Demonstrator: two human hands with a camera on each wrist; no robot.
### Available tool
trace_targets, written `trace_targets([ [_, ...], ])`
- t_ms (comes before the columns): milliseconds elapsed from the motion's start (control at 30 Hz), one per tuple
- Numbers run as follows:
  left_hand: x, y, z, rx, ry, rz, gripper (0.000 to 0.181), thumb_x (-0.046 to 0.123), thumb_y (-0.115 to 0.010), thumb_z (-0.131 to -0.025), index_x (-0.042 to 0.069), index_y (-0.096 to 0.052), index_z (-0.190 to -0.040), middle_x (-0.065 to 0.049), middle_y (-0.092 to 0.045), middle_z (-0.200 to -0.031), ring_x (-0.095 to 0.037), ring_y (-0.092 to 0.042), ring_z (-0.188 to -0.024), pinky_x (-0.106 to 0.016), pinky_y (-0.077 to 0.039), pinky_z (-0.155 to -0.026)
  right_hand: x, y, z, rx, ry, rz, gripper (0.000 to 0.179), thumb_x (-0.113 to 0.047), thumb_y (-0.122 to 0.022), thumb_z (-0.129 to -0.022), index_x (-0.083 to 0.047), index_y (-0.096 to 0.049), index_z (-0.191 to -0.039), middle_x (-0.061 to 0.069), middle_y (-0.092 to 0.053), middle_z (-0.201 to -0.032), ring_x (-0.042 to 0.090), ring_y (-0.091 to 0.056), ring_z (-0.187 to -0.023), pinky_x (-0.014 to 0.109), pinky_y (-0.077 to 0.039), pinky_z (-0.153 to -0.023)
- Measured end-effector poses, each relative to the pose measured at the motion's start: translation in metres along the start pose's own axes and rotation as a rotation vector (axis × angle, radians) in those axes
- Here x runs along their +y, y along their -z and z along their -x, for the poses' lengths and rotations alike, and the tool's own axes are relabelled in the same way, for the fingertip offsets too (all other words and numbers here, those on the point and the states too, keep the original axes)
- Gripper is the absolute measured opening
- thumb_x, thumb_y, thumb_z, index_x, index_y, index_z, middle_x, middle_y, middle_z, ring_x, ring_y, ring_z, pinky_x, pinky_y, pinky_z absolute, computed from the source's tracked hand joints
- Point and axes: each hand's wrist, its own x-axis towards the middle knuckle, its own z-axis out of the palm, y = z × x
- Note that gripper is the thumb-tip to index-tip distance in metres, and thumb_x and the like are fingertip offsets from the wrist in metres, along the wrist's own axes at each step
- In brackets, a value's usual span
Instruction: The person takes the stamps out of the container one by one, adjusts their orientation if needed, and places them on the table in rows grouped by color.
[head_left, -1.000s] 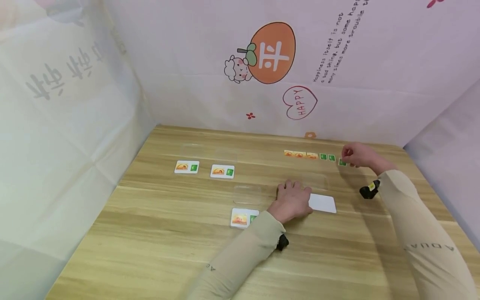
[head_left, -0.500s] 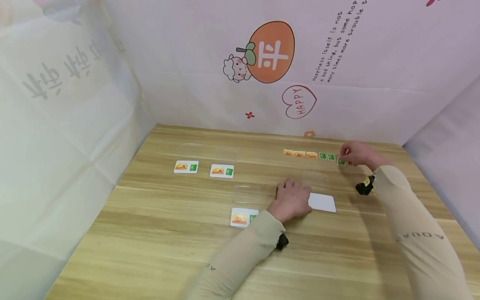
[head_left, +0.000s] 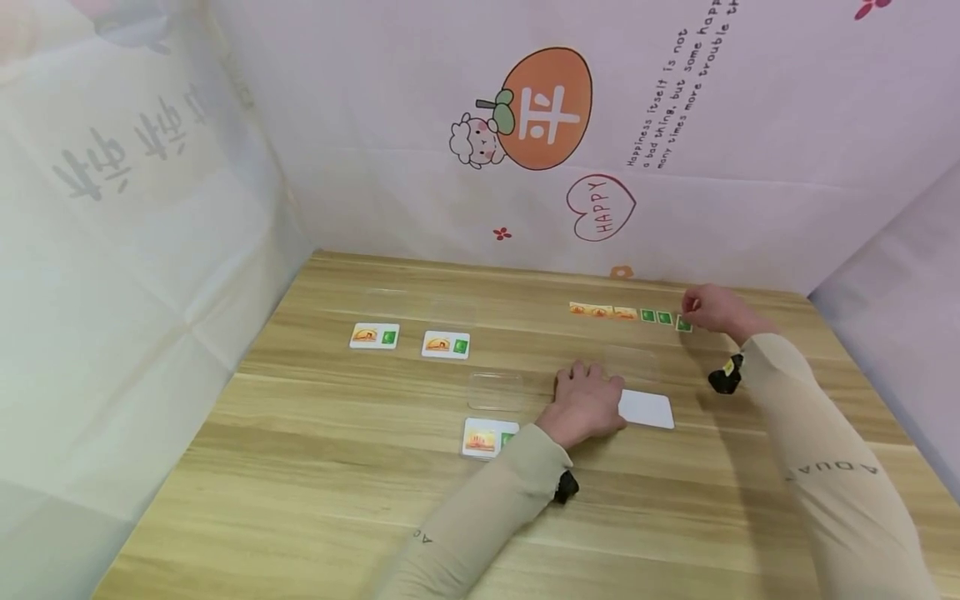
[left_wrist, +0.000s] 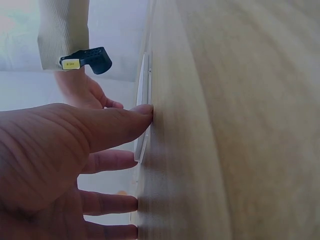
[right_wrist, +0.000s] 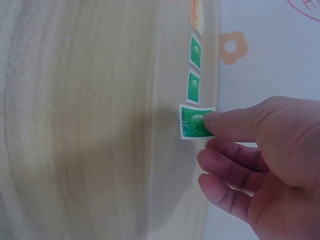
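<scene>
On the right of the head view, my left hand grips the left end of a blank white card lying on the table. In the left wrist view, the thumb and a finger hold opposite edges of that card, which appears to sit in a thin clear tray. My right hand, at the far right, pinches a green stamp between thumb and fingers; the stamp looks lifted and tilted. Beside it in a row lie two more green stamps and several orange stamps.
Three white cards, each bearing an orange and a green stamp, lie to the left: a far-left card, a middle card and a nearer card partly behind the left sleeve. Clear plastic covers lie behind the cards. Fabric walls enclose the wooden table.
My right wrist and forearm have swung slightly left, while the fingers stay at the same green stamp. My left hand and the white card have stayed in place.
</scene>
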Motion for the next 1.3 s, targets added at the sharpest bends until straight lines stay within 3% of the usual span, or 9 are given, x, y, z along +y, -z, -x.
trace_targets([
  [267, -0.001, -0.002, -0.001, 0.005, -0.003, -0.002, 0.043, 0.056, -0.064, -0.088, 0.035, -0.058, -0.125, 0.003, -0.053, -0.126, -0.022, -0.044, -0.119, -0.044, -0.038, -0.097, 0.004, -0.005, -0.003, 0.064, -0.002, 0.053, 0.012, -0.012, -0.063, -0.089, 0.0, -0.061, -0.088, 0.02, -0.066, -0.088, 0.027, -0.056, -0.073, 0.033, -0.042, -0.061],
  [667, 0.0, -0.001, 0.001, 0.004, 0.003, -0.01, 0.044, 0.056, -0.064, -0.088, 0.035, -0.058, -0.125, 0.003, -0.054, -0.126, -0.022, -0.044, -0.12, -0.043, -0.038, -0.097, 0.001, -0.01, -0.001, 0.082, -0.006, 0.084, 0.012, -0.01, -0.063, -0.09, 0.002, -0.062, -0.089, 0.023, -0.066, -0.09, 0.028, -0.057, -0.075, 0.037, -0.044, -0.062],
  [1300, 0.0, -0.002, 0.002, 0.015, 0.0, -0.008, 0.04, 0.057, -0.065, -0.087, 0.035, -0.06, -0.12, 0.003, -0.054, -0.122, -0.022, -0.044, -0.118, -0.043, -0.038, -0.097, 0.009, -0.016, -0.01, 0.081, -0.003, 0.058, 0.011, -0.009, -0.062, -0.089, 0.002, -0.061, -0.089, 0.021, -0.065, -0.087, 0.025, -0.055, -0.072, 0.033, -0.043, -0.06],
])
